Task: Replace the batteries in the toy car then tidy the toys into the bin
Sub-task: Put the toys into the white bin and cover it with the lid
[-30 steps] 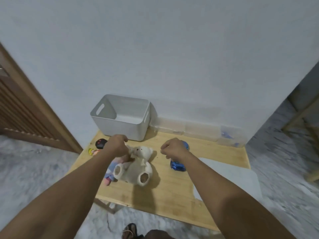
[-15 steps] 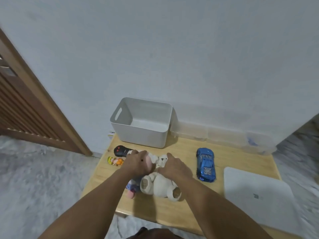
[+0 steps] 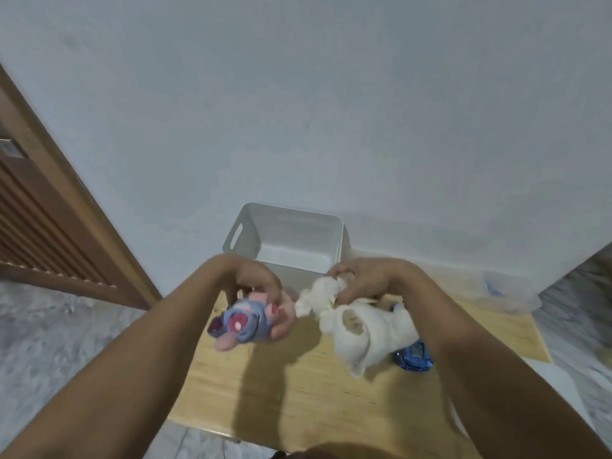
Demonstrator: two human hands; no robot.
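- Nearest, two bare forearms reach forward over a wooden table [image 3: 298, 402], which carries their shadows.
- The left hand [image 3: 255, 283] is curled down over a blue-and-pink plush toy [image 3: 243, 323], gripping it from above; the toy hangs under the fingers, lifted off the tabletop.
- The right hand [image 3: 367, 281] grasps a white teddy bear [image 3: 361, 329] by its upper part, fingers closed round the fabric; the bear's body dangles below and to the right of that hand, clear of the table.
- The two toys sit close together between the hands, the bear's head almost touching the pink edge of the plush.
- The blue toy car [image 3: 414, 357] lies on the table under the right wrist, partly hidden by the bear and the arm.
- Just beyond both hands stands the white bin [image 3: 334, 240], open at the top, against the pale wall [image 3: 331, 111].
- A clear plastic container [image 3: 506, 289] sits far right of the right hand, by the wall.
- Far left of the left hand is a brown slatted door [image 3: 36, 226].
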